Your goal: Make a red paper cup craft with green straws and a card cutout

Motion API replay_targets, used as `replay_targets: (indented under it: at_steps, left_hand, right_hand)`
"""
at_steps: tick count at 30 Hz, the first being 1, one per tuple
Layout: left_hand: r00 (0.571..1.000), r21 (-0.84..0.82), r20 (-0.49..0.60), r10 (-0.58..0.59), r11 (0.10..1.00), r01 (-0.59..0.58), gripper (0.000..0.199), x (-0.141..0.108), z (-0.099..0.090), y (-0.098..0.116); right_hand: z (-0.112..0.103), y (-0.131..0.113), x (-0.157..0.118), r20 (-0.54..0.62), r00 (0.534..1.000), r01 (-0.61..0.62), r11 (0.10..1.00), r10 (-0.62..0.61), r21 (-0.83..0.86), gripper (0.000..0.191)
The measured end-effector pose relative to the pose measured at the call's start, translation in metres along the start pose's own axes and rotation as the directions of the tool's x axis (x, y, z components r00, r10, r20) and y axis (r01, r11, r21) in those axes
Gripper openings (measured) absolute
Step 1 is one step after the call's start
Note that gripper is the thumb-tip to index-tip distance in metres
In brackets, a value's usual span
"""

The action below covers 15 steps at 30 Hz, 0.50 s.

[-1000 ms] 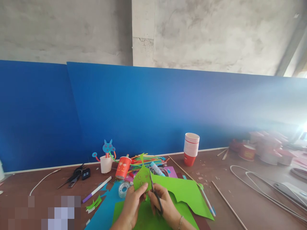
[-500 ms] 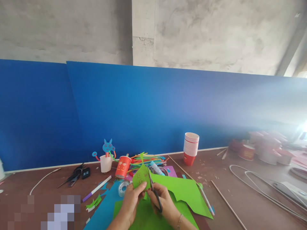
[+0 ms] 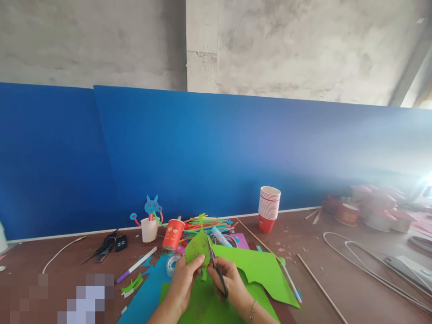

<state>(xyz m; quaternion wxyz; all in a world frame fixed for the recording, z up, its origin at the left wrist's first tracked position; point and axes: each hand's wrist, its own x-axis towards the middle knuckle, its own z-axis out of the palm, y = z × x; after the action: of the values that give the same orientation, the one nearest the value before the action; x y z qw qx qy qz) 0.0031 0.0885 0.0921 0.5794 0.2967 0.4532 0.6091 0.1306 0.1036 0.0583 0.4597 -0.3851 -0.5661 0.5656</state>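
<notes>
My left hand (image 3: 184, 281) pinches a piece of green paper (image 3: 197, 247) with drawn lines on it, thumb on the near face. In my right hand (image 3: 232, 283) is a pair of black-handled scissors (image 3: 220, 275), blades pointing up along the right edge of that piece. A narrow green strip sticks up from its top. Beneath both hands lie a green sheet (image 3: 202, 303) and a blue sheet (image 3: 145, 299). A larger green sheet (image 3: 259, 265) with a wavy cut edge lies right of the scissors.
Behind the hands are a tape roll (image 3: 173, 264), a glue stick (image 3: 221, 236), an orange cup (image 3: 173, 235) and coloured sticks (image 3: 209, 225). A cup stack (image 3: 269, 209) stands back right. A white cup (image 3: 149, 229) holds a blue paper cat figure. A purple-ended marker (image 3: 137, 265) lies left.
The green paper piece has tilted slightly, and its top strip has shifted a little right. Both hands stay in nearly the same place, with the scissors still at the piece's right edge.
</notes>
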Motion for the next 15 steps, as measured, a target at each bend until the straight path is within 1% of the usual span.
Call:
replay_targets:
  at_steps: [3,6,8,11,15]
  left_hand:
    - [1.000,-0.055,-0.013,0.008,0.998,-0.009,0.035,0.001,0.000,-0.003]
    - [0.998,-0.098,-0.064,0.011,0.995,-0.017,0.044,0.004,-0.001,-0.010]
    - [0.999,-0.072,-0.046,0.021,0.997,-0.024,0.046,0.007,-0.003,-0.014]
    - [0.998,0.002,0.015,0.053,0.999,-0.053,0.043,0.010,-0.006,-0.019]
    - [0.997,0.023,0.006,0.073,0.997,-0.073,0.040,0.008,-0.005,-0.019]
  right_hand:
    - [0.000,0.002,0.000,-0.001,1.000,0.000,1.000,0.000,0.001,0.044]
    - [0.000,0.003,0.001,0.006,1.000,-0.003,1.000,0.003,0.014,0.044]
    - [0.000,0.004,0.000,0.007,1.000,-0.004,1.000,0.003,0.027,0.044]
    - [0.000,0.003,0.000,-0.001,1.000,0.016,0.999,-0.016,0.038,0.046]
    - [0.000,0.002,-0.001,-0.001,0.999,0.041,0.999,-0.041,0.035,0.048]
